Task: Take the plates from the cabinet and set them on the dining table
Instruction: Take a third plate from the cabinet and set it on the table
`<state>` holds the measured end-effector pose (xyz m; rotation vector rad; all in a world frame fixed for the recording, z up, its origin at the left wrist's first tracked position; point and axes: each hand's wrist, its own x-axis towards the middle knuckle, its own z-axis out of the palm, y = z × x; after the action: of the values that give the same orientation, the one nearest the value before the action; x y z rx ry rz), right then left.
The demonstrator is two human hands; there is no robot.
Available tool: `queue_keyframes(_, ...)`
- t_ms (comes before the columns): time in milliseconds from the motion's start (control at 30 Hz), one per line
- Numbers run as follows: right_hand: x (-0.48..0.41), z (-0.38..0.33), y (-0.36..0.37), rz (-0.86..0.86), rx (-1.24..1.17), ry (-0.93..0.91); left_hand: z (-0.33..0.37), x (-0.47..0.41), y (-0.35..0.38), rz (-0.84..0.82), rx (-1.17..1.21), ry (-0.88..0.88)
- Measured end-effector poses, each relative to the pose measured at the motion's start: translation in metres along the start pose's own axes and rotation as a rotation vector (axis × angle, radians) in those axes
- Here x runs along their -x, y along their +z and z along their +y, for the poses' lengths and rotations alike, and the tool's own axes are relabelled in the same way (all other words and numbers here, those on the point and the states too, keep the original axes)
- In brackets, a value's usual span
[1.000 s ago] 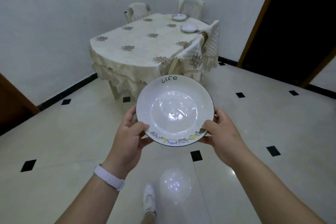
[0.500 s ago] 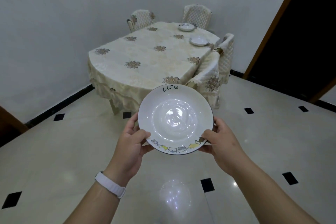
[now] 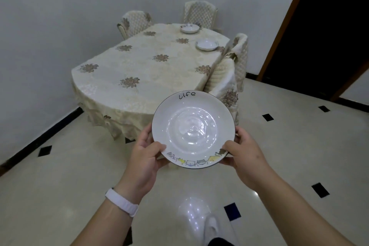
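Observation:
I hold a white deep plate [image 3: 192, 129] with "Life" written on its far rim and small cartoon figures along its near rim. My left hand [image 3: 144, 159] grips its left edge and my right hand [image 3: 244, 155] grips its right edge, thumbs on top. Ahead stands the dining table [image 3: 139, 70] under a cream floral cloth. Two white plates rest on its far right part: one [image 3: 207, 44] near the right edge, another [image 3: 189, 28] at the far end. The cabinet is out of view.
Covered chairs stand around the table: two at the far side [image 3: 135, 22] [image 3: 199, 13] and two along the right side [image 3: 225, 84] [image 3: 240, 54]. A dark doorway [image 3: 323, 26] opens at the right. Glossy tiled floor [image 3: 60, 185] lies between me and the table.
The table has come closer and larger in view as I walk toward it. The plate stays held level in both hands. A foot now shows at the bottom edge.

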<state>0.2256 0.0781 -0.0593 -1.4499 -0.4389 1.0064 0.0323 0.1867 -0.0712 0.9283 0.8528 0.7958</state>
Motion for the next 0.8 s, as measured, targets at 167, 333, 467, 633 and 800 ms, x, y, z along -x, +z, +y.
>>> queue_keyframes(167,-0.063,-0.004,-0.010,-0.017,-0.015,0.018,-0.003,-0.057,0.018,0.023,0.000,-0.020)
queue_keyframes(333,-0.142,-0.018,-0.013,-0.078,-0.040,0.065,0.002,-0.121,0.038,0.098,-0.005,-0.047)
queue_keyframes(467,-0.204,-0.041,-0.021,-0.122,-0.031,0.094,0.012,-0.176,0.061,0.142,-0.048,-0.049)
queue_keyframes(633,-0.275,-0.071,-0.031,-0.149,-0.008,0.078,0.025,-0.241,0.096,0.196,-0.134,-0.023)
queue_keyframes(800,-0.330,-0.084,-0.031,-0.176,0.044,0.081,0.037,-0.287,0.112,0.215,-0.151,-0.007)
